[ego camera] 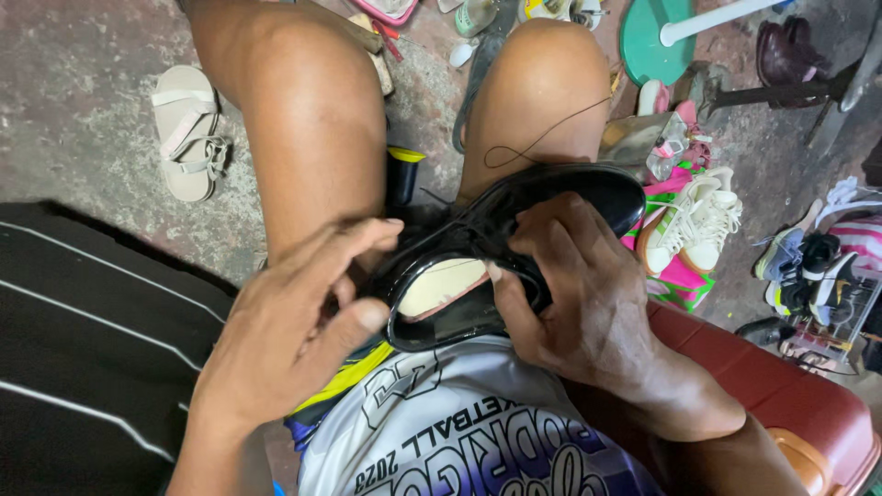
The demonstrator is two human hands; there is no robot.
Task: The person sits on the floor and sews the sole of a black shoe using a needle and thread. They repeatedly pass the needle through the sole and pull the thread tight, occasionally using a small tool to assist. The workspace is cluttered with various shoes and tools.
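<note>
Shoe: a glossy black dress shoe (514, 243) lies across the seated person's lap between the bare knees, toe pointing to the right, its opening turned up toward the camera.
Inside the shoe: a pale tan insole (447, 287) shows through the opening; nothing else is visible in it.
Right hand: the right hand (588, 303) wraps over the shoe's upper and grips it, thumb tip at the rim of the opening.
Left hand: the left hand (294, 331) sits at the heel end, fingers curled and pinched together; what they pinch is too small to tell.
Thread: a thin dark thread (542, 138) loops over the right knee toward the shoe.
Floor, left: a beige sandal (188, 133) lies on the concrete.
Floor, right: white sneakers (694, 220) rest on bright pink fabric; farther right, a wire rack (850, 317) holds several dark shoes.
Seat: a red cushion (781, 386) is beside the person's right arm.
</note>
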